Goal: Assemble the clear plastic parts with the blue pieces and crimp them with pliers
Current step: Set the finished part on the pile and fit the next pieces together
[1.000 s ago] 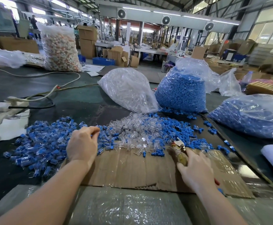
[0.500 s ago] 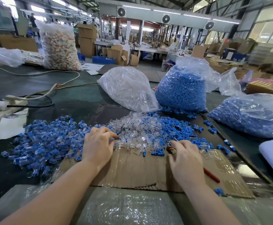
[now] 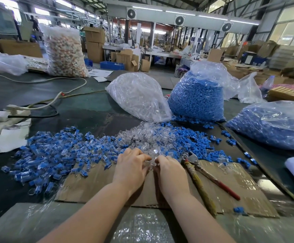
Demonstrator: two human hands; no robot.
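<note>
1. Both hands meet at the near edge of the clear parts pile [image 3: 148, 139]. The left hand [image 3: 131, 166] and right hand [image 3: 170, 170] are knuckles-up, fingers curled down, fingertips nearly touching each other.
2. Grip state: something clear and shiny sits right between the two sets of fingertips, and the fingers seem to pinch it, but honestly I can't tell exactly what each hand has, since the fingers hide it.
3. The pliers [image 3: 200, 174] lie on the cardboard sheet [image 3: 97, 183] just right of the right hand, not held, metal head pointing away and the handles – one red, one yellowish – spread toward the near edge.
4. Left of the left hand there's a big scatter of blue-and-clear pieces [image 3: 55, 151], spilling off the cardboard onto the dark table [image 3: 83, 113].
5. Loose blue pieces [image 3: 195, 142] are heaped just beyond and right of the hands, mixed into the clear pile's edge.
6. Further out from the hands: a bag of clear parts [image 3: 139, 97], a bag of blue parts [image 3: 197, 100] beside it, and another blue bag [image 3: 272, 125] far right.
</note>
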